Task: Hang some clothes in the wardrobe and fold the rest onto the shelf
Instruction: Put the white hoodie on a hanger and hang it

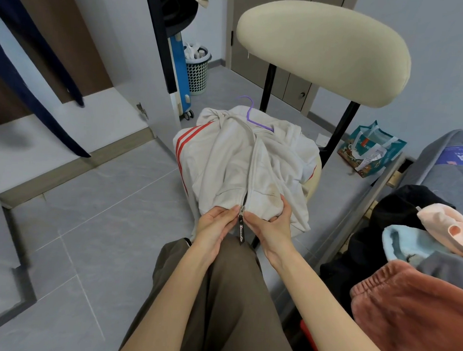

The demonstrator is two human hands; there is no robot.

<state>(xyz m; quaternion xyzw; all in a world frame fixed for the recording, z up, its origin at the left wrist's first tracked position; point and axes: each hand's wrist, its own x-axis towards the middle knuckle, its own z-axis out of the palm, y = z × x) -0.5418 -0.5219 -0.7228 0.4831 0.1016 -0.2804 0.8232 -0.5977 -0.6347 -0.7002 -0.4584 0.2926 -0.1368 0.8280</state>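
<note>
At the centre of the frame a white jacket [241,165] with red stripes lies heaped on the seat of a cream-backed chair [323,52], a purple hanger [254,115] poking out at its collar. The left hand [215,225] pinches the hem just left of the zipper pull [241,226], and the right hand [273,222] grips the hem on the other side. At lower right, a pile of clothes [417,263] sits on the bed.

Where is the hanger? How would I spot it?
Find the big cream chair in the middle of the room. A white jacket with red stripes lies on its seat. The hanger pokes out of the jacket's collar, and it is the only thin purple thing there.
</note>
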